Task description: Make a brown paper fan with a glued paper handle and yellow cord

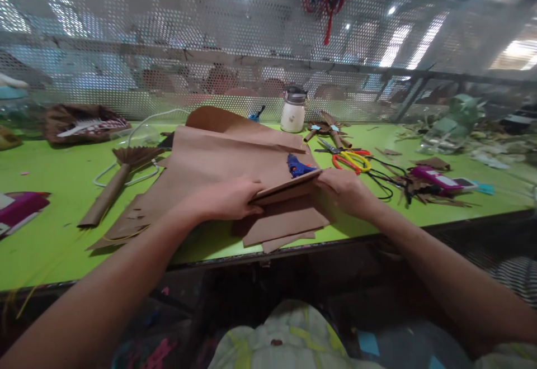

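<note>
My left hand (239, 197) and my right hand (344, 190) grip opposite ends of a folded strip of brown paper (289, 185), held above the table's front edge. The fingers of both hands are closed on it. Below the strip lie several cut brown paper pieces (285, 227). A large sheet of brown paper (218, 156) spreads out behind my hands, its far end curling up. Just beyond the strip, a blue glue gun (297, 166) rests on the sheet, partly hidden by the strip.
On the green table (37, 162) are a rolled paper piece with a pleated top (113, 187), scissors with orange and yellow handles (350, 160), black cable, a purple box (436, 180) and paper scraps. A white bottle (292, 110) stands at the back before a perforated metal screen (235, 39).
</note>
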`<action>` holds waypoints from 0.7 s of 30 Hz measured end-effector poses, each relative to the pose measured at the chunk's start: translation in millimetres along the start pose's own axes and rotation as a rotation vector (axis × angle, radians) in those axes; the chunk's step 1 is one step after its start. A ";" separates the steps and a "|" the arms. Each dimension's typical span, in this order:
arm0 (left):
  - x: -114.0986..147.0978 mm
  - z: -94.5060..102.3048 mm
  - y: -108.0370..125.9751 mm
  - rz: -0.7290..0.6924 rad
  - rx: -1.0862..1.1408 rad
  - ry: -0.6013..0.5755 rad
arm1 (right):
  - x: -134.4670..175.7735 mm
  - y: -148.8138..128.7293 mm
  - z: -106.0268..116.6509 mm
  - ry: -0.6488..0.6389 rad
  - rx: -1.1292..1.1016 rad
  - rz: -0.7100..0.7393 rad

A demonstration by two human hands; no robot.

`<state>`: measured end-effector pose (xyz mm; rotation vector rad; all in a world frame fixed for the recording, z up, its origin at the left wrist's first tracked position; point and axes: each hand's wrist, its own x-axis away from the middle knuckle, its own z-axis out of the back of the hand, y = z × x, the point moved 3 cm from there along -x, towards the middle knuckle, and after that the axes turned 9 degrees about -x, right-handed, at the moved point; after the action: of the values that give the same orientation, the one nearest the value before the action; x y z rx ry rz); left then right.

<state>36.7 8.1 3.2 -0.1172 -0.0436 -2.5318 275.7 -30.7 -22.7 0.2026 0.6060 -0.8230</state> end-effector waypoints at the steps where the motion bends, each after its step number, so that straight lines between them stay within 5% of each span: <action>1: -0.8 -0.9 -1.9 0.025 0.002 -0.003 | -1.2 1.6 -0.2 0.013 -0.010 -0.002; 4: -2.6 -1.2 -5.8 0.092 0.043 -0.016 | -2.9 3.0 3.0 0.082 -0.082 -0.024; 9: -2.3 5.6 -4.3 0.131 0.112 -0.040 | 10.2 -9.6 20.6 0.370 -0.144 -0.093; 11: -1.9 9.6 -3.8 0.157 0.106 -0.052 | 18.6 -19.8 20.9 0.236 -0.180 -0.053; 15: -0.4 15.9 -5.2 0.191 0.107 -0.079 | 34.3 -39.3 16.0 -0.254 -0.242 0.003; 21: 2.8 12.3 -13.0 0.241 0.242 -0.067 | 33.6 -53.4 16.8 -0.368 -0.273 -0.035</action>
<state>27.9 17.9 15.7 -0.1040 -0.3416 -2.2616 260.9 -94.3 -25.3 -0.2062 0.3687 -0.7776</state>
